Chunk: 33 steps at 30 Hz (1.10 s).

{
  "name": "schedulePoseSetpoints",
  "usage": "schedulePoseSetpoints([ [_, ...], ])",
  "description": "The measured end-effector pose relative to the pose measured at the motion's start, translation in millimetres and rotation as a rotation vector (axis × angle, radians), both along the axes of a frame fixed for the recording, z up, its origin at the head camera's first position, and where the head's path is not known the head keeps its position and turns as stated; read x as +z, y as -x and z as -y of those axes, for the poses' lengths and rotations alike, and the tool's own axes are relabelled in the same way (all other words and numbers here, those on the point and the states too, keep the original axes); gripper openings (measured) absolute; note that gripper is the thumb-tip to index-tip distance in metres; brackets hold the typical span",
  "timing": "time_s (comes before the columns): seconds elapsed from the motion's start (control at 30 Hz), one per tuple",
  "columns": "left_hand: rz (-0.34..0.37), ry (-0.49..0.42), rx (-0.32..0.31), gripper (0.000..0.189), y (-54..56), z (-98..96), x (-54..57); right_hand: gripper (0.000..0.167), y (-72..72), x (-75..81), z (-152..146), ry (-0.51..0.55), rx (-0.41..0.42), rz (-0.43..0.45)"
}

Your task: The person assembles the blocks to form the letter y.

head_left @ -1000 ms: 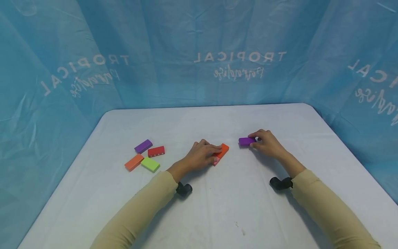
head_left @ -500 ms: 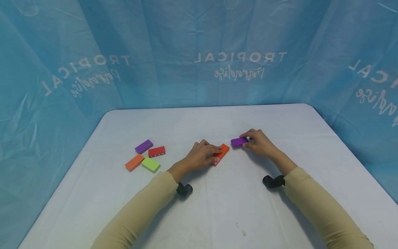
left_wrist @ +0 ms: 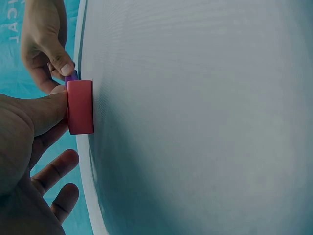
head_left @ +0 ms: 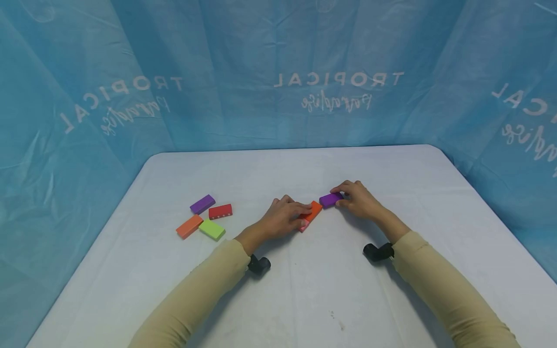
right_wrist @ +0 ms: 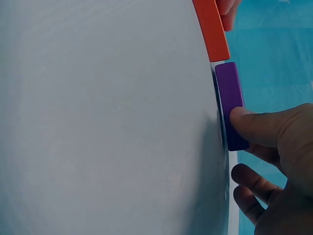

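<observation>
My left hand (head_left: 283,217) holds an orange block (head_left: 314,210) on the white table, thumb and fingers at its sides. Its near end looks pinkish red; I cannot tell whether that is a second block. In the left wrist view a red end face (left_wrist: 80,107) shows beside my left thumb. My right hand (head_left: 359,199) pinches a purple block (head_left: 329,200) by its right end between thumb and finger. The right wrist view has the purple block (right_wrist: 229,98) lying almost in line with the orange block (right_wrist: 212,32), a narrow gap between their ends.
Left of my left hand lie another purple block (head_left: 202,204), a red block (head_left: 220,211) with white dots on its side, a second orange block (head_left: 189,226) and a lime-green block (head_left: 212,230). A blue printed curtain (head_left: 278,116) hangs behind the white table (head_left: 339,285).
My right hand has slid the purple block leftward, up close to the far end of the orange block. My left hand stays in place on the orange block.
</observation>
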<state>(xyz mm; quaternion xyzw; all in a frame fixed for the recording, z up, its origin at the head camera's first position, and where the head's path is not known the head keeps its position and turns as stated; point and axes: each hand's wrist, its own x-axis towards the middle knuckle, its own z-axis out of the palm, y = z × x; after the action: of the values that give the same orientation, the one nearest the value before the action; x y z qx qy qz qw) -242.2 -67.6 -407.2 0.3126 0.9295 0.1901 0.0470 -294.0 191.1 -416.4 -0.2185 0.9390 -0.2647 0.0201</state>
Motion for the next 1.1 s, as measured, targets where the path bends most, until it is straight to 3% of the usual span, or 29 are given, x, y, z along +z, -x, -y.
schedulePoseSetpoints([
  [0.43, 0.024, 0.018, 0.015, 0.042, 0.0, -3.4, -0.8, 0.035, 5.2, -2.9, 4.1, -0.021, 0.015, 0.020],
  [0.63, 0.027, 0.024, 0.016, 0.043, 0.1, -3.0, -1.1, 0.043, 4.1, -3.4, 5.3, -0.021, 0.001, 0.018],
  [1.1, 0.042, 0.031, 0.038, 0.044, -0.2, -2.7, 1.8, 0.049, -4.4, -5.3, 5.8, 0.032, -0.177, 0.000],
])
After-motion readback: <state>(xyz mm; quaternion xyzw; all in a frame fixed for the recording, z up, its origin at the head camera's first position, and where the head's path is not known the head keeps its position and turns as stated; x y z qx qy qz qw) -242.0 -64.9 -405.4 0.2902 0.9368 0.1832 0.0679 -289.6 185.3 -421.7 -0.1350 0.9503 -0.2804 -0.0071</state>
